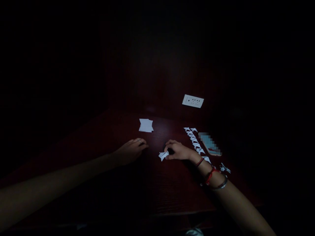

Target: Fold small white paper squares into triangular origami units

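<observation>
My right hand pinches a small folded white paper piece between thumb and fingers, low over the dark red tabletop. The paper has pointed corners, like an origami figure. My left hand, with a ring on one finger, rests to the left with nothing in it. Its fingers are loosely bent and apart from the paper. Beyond the left hand lies a stack of white paper sheets with uneven edges. A row of similar folded paper pieces runs along the table, its near end partly behind my right wrist.
Right of the row lies a phone, its screen blurred out. Small white scraps sit near my right forearm. A white socket plate is on the wall behind. The table's front edge shows below; the surroundings are very dark.
</observation>
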Demonstrator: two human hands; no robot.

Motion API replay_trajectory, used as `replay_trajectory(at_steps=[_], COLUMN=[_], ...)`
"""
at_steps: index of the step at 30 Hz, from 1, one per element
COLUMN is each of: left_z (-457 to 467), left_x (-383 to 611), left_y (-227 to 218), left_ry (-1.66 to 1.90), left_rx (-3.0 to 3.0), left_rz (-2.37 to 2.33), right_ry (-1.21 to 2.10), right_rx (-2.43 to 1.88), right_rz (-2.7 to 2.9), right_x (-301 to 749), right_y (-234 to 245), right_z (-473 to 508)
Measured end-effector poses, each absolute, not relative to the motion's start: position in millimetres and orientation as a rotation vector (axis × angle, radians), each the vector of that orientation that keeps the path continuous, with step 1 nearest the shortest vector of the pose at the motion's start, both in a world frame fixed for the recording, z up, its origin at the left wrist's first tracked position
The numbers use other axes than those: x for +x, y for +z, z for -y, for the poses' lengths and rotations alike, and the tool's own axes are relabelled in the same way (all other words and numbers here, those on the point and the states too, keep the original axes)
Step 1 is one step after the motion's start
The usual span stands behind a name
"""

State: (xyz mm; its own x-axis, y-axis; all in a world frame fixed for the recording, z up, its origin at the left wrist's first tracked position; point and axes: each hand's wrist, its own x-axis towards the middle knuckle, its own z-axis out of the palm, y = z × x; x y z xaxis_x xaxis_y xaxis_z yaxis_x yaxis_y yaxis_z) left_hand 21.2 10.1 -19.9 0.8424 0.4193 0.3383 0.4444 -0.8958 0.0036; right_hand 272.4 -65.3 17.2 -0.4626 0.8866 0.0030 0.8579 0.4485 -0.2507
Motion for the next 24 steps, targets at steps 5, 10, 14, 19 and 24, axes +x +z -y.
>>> replay_trajectory(at_steps=[5,10,14,19,24], left_z=[-24.0,-44.9,-69.3,-104.3,-145.3], left_x=[46.4,100.5,163.0,234.7,273.8], left_y=[-1.8,6.8,5.8,-9.2,-29.5], left_ry=[-0.516,-0.592,-0.685,-0.820,-0.942], left_rx=[-2.949,-2.975,-2.995,-3.012,-2.964], left_rz=[0.651,0.544,0.537,0.631,0.849], right_ry=[0.189,-0.008,-0.150,-0.258,-0.258], right_rx=[-1.591,-1.751,-1.957,-2.167,-2.328], right_rz=[2.578,2.476,2.351,2.222,2.138], right_x=[286.4,346.6,404.3,456.7,487.9], right_y=[35.6,71.7,92.3,85.5,67.5], right_z=[61.8,51.6,37.4,14.0,-26.1])
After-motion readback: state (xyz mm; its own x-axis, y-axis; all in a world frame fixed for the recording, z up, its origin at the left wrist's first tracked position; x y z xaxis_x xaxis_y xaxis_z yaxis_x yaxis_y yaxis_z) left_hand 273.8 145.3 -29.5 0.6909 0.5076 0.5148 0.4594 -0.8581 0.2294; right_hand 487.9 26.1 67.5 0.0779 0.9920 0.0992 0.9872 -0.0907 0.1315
